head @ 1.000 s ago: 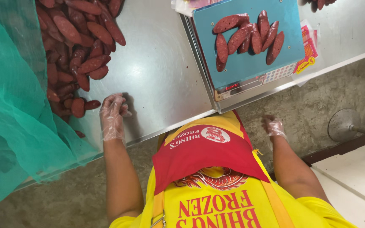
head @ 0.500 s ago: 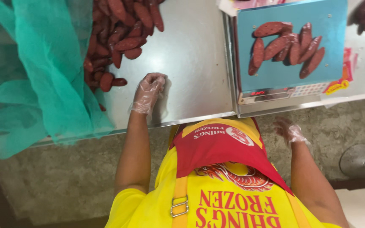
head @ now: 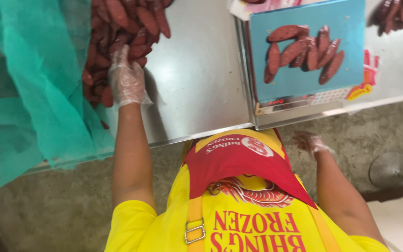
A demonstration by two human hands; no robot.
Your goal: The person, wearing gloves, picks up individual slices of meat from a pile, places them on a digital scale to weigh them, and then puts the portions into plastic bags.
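The left hand, in a thin clear glove, is reaching into the pile of dark red sausages at eleven o'clock on the steel table. Its fingers are lying spread over the sausages; whether they are closing on one cannot be told. The right hand, also gloved, is hanging loosely curled and empty below the table edge at four o'clock.

A small batch of sausages is lying on the blue scale platter at one o'clock.

Risks noted:
- The green netting is draping beside the pile at nine o'clock; the glove could be snagging on it.
- Sausages at the pile's near edge could be rolling off the table.
- The loose glove may be slipping on greasy casings.
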